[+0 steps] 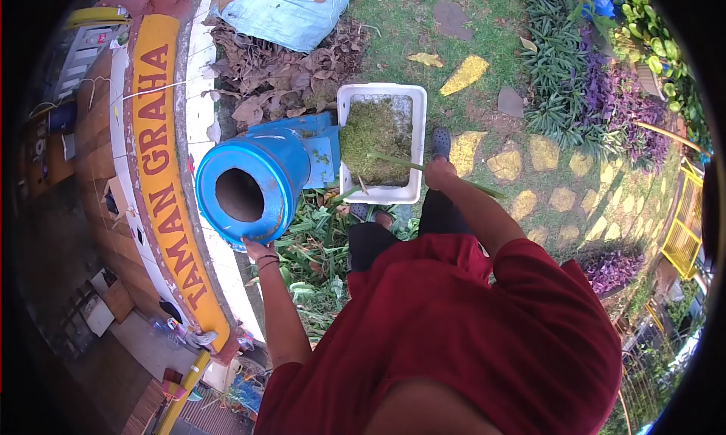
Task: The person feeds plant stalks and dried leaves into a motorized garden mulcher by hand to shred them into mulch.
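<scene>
My left hand [259, 249] touches the lower rim of a blue machine [286, 153] with a round dark opening; its fingers are partly hidden behind the rim. My right hand [439, 173] is closed around a long green stalk [397, 160], which reaches left over a white tub [420, 132] and sticks out behind the hand to the right. Chopped green bits [374, 136] lie inside the tub, just below the machine's blue outlet [324, 156].
Cut green leaves [314, 242] lie beside my legs. Dry brown leaves [280, 79] and a light blue sack [291, 15] are at the top. Yellow stepping stones [544, 153] cross the grass. A low wall with yellow lettering [162, 170] curves along the left.
</scene>
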